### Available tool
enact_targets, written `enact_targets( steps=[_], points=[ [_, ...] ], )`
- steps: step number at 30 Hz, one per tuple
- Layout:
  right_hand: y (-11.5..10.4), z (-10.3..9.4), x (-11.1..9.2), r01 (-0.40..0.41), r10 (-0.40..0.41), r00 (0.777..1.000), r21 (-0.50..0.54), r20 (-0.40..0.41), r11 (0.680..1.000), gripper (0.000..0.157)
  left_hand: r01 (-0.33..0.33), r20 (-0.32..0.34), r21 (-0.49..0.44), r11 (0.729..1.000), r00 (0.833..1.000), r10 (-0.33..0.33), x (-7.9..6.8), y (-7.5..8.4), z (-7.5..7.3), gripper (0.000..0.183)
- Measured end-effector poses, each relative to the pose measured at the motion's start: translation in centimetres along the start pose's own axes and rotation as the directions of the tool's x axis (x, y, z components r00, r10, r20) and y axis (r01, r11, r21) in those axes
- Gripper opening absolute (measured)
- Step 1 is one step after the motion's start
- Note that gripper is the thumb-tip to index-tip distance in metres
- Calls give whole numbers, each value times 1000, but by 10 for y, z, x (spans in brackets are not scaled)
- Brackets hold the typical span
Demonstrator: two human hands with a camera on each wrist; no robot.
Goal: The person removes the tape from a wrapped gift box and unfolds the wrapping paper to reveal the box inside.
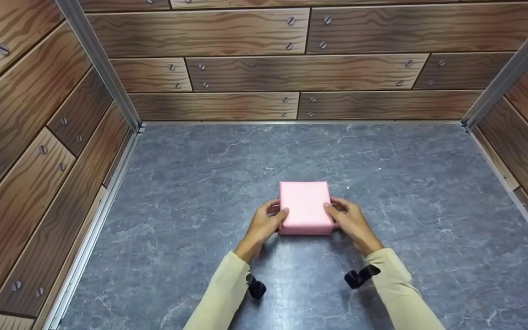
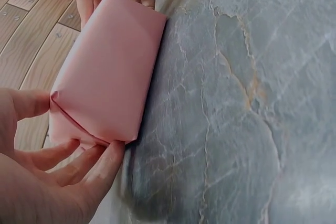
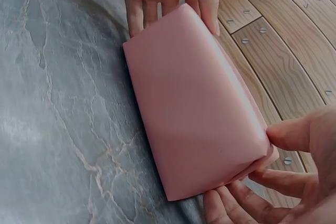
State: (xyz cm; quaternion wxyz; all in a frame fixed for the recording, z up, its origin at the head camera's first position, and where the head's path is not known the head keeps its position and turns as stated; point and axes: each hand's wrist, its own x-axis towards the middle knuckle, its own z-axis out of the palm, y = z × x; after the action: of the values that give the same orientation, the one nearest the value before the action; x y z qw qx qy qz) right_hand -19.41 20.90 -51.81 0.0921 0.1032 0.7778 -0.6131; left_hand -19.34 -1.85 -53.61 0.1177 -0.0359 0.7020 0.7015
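Observation:
A box wrapped in pink paper point(image 1: 305, 204) is held between both hands, close over the grey marbled surface. My left hand point(image 1: 265, 223) grips its left side, thumb on the top edge and fingers against the side. On the opposite side my right hand point(image 1: 352, 223) grips it the same way. In the left wrist view the left fingers point(image 2: 86, 169) press the folded paper at the end of the pink box point(image 2: 113, 66). The right wrist view has the right fingers point(image 3: 244, 200) at the other folded end of the box point(image 3: 191, 108).
Grey marbled flooring point(image 1: 190, 183) spreads all around the box. Wood-plank-patterned panels point(image 1: 245, 73) stand at the back and on both sides, joined by metal corner posts point(image 1: 103, 59). Small black cameras point(image 1: 256, 286) sit at both wrists, over cream sleeves point(image 1: 220, 293).

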Motion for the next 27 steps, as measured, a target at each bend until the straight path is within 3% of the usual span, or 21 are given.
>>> enact_targets(
  steps=[18, 27],
  points=[
    [-7, -1, -4, 38, -37, 999, 29, -24, 999, 49, -41, -1, 19, 999, 999, 41, -1, 12, 4, 51],
    [-15, -1, -6, 110, -105, 993, 122, -47, 986, 44, -158, -13, 24, 987, 987, 158, -1, 20, 4, 48]
  ],
)
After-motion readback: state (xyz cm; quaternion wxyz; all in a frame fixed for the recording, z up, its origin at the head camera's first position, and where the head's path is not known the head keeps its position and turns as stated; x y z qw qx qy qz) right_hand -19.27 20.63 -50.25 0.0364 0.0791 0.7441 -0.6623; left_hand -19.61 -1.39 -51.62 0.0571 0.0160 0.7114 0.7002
